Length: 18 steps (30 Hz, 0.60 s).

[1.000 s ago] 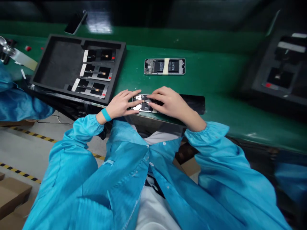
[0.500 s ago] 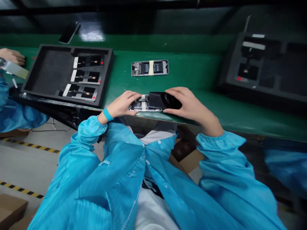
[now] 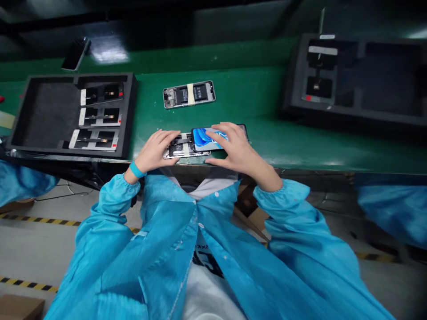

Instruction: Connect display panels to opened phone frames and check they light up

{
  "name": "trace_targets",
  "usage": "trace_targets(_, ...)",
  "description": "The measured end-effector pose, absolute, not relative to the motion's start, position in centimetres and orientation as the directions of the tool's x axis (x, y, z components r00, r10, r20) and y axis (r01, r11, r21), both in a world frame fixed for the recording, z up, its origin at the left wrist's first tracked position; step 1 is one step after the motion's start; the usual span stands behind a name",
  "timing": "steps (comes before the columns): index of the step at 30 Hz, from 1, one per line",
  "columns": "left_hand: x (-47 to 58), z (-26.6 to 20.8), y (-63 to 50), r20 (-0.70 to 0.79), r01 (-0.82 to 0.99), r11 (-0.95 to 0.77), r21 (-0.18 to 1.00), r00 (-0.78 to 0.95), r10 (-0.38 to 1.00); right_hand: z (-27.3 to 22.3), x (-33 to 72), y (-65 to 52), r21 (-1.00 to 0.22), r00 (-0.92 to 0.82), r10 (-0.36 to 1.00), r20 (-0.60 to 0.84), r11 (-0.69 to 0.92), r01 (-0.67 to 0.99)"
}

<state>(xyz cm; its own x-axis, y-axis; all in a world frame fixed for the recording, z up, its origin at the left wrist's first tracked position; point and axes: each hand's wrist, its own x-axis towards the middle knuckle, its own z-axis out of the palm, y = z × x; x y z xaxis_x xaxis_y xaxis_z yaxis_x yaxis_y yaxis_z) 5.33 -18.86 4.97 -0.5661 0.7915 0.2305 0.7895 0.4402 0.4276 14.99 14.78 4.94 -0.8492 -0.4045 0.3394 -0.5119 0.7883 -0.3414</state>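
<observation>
At the table's near edge lies an opened phone body (image 3: pixel 176 150), its battery crossed by a pale tape strip. My left hand (image 3: pixel 155 151) grips its left end between thumb and fingers. A phone screen (image 3: pixel 200 138) overlaps the body's right part, lit with a blue and white picture. Over that screen my right hand (image 3: pixel 237 150) is spread, a fingertip at the glass and the thumb apart below it. The hand hides much of the screen's right half. Farther back rests a second opened phone body (image 3: pixel 182 95), also with a pale strip across its battery.
To the left, a black foam tray (image 3: pixel 130 106) holds several screen parts (image 3: pixel 100 116). Another dark tray (image 3: pixel 290 93) at the right has a screen part (image 3: pixel 319 73) in it. A dark phone (image 3: pixel 75 54) lies at the back left. Blue sleeves (image 3: pixel 25 182) show at both sides.
The screen was dark and is now lit. My right hand has shifted from gripping the screen's right end to lying spread over it. The whole view has turned slightly.
</observation>
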Motion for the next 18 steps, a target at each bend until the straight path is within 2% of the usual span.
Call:
trace_targets(3, 5.6, 4.9, -19.4, 0.271, 0.784, 0.435, 0.443, -0.580, 0.769, 5.0, 15.0, 14.1, -0.333, -0.854, -0.404, 0.328, 0.796, -0.505)
trace_targets(7, 6.0, 4.9, -20.1, 0.236, 0.754, 0.491, 0.436, -0.623, 0.746, 5.0, 15.4, 15.0, -0.296, -0.864, -0.384, 0.325, 0.827, -0.479)
trace_targets(13, 6.2, 5.2, -20.0, 0.284, 0.781, 0.467, 0.414, -0.599, 0.749, 4.4, 16.7, 18.5, -0.312, -0.922, -0.144, 0.360, 0.912, -0.265)
trace_targets(18, 6.3, 5.4, -20.0, 0.286, 0.789, 0.470, 0.395, -0.592, 0.754, 3.2, 16.9, 19.6, -0.364, -0.942, -0.076, 0.328, 0.910, -0.200)
